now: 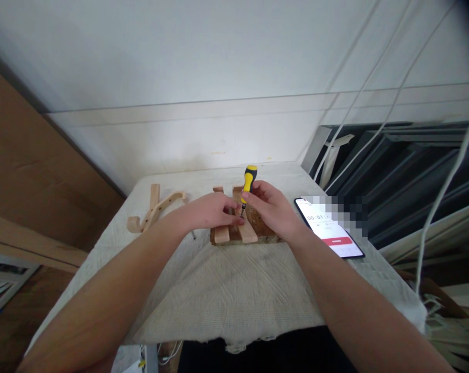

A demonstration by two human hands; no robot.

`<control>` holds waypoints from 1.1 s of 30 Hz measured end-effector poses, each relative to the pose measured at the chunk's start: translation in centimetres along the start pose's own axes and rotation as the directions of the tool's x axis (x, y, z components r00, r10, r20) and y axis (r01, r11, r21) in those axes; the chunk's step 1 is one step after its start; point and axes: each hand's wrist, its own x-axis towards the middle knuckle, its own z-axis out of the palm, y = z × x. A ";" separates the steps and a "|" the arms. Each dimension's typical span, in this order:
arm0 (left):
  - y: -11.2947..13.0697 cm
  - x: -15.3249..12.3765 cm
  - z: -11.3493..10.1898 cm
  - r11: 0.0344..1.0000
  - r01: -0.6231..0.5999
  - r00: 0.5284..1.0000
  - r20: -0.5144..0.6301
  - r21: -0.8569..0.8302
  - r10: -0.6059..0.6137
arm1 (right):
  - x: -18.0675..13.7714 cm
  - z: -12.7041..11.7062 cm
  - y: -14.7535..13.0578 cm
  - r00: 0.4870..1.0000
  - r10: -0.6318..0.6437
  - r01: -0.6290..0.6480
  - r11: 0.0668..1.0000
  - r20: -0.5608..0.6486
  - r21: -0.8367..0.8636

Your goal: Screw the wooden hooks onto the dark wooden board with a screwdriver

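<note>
My right hand is closed round a yellow and black screwdriver, which stands nearly upright with its shaft pointing down. The tip meets a pale wooden strip lying on a rough brown wooden board. My left hand reaches over a second pale strip, its thumb and fingers closed in close to the screwdriver tip. Whatever those fingers pinch, perhaps a screw, is too small to make out.
Curved pale wooden pieces lie left on the cloth-covered table. A phone showing a timer lies to the right. White cables hang at the right, before dark metal frames. A white wall stands behind.
</note>
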 end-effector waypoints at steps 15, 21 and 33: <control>-0.1 0.1 0.0 1.000 0.006 1.000 -0.006 -0.001 -0.006 | -0.3 0.0 0.1 0.997 -0.073 0.071 0.977 0.000 -0.200; -0.3 0.1 0.0 1.000 0.003 1.000 -0.005 0.022 -0.003 | -0.3 0.2 0.0 0.998 -0.054 0.052 0.997 -0.025 -0.055; 0.0 0.0 0.0 1.000 0.019 1.000 -0.012 -0.024 -0.019 | -0.2 0.4 0.1 0.999 0.031 -0.030 0.996 -0.011 0.088</control>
